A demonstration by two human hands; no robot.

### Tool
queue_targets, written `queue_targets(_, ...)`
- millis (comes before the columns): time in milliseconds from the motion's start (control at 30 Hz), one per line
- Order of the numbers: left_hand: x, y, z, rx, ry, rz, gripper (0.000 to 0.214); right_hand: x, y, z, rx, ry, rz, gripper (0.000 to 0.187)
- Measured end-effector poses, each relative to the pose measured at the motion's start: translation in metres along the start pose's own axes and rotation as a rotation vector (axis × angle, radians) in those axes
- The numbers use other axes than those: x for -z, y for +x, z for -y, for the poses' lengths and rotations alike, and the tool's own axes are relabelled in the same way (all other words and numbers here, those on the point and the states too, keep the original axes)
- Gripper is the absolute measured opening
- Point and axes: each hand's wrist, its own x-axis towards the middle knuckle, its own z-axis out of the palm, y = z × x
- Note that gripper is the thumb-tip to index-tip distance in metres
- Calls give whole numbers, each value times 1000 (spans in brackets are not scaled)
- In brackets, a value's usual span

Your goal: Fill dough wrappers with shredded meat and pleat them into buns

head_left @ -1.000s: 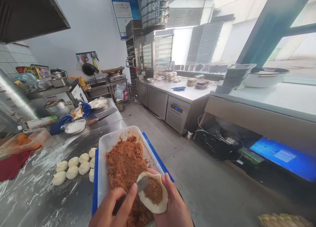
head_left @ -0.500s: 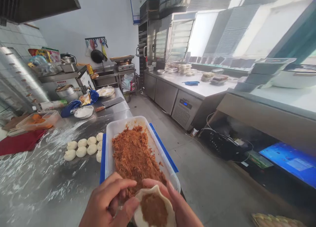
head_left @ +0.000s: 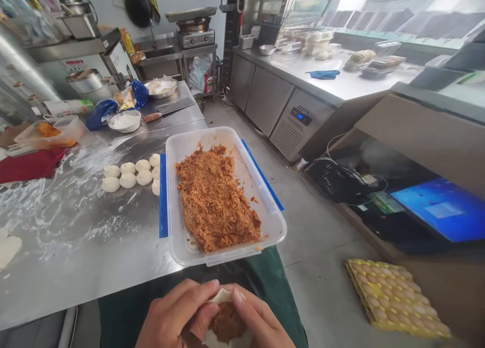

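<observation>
Though floury, a shiny table (head_left: pixel 125 267) above grey floor (head_left: pixel 318 272), filled dough (head_left: pixel 229 322) in both hands (head_left: pixel 174 310) (head_left: pixel 261 315).

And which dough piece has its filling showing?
The wrapper held by the left hand and right hand: it is open, with reddish-brown filling visible. The buns and flat dough on the table show none.

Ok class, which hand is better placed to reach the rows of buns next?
Probably the left hand: it is on the same side as the buns, which sit left of the filling tub. The right hand is farther across. Both hold the filled dough wrapper, so one must let go.
</observation>
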Motion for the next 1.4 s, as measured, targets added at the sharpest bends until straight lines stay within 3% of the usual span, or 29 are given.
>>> queue_targets(167,10,1,2,-17,70,32,21,-2,2,0,72,-117,246,48)
queue_targets(333,11,-4,6,-9,110,44,24,-10,3,8,83,-265,302,45)
queue_targets(567,12,-5,3,-37,165,84,23,-7,2,9,63,-304,271,44)
queue_targets(733,13,-4,9,-202,329,195,47,-13,2,17,93,-485,277,34)
queue_targets(867,12,-1,8,-203,351,180,30,-15,3,22,27,-471,256,30)
queue_targets(1000,9,0,7,-243,434,239,41,-13,4,24,65,-608,228,23)
queue_targets(1167,6,0,8,-228,446,237,23,-14,4,30,17,-673,188,11)
queue_targets(1300,6,2,7,-261,527,288,43,-13,7,32,33,-804,188,9)
queue_targets(1400,5,3,7,-223,501,287,23,-10,11,31,9,-827,202,6)
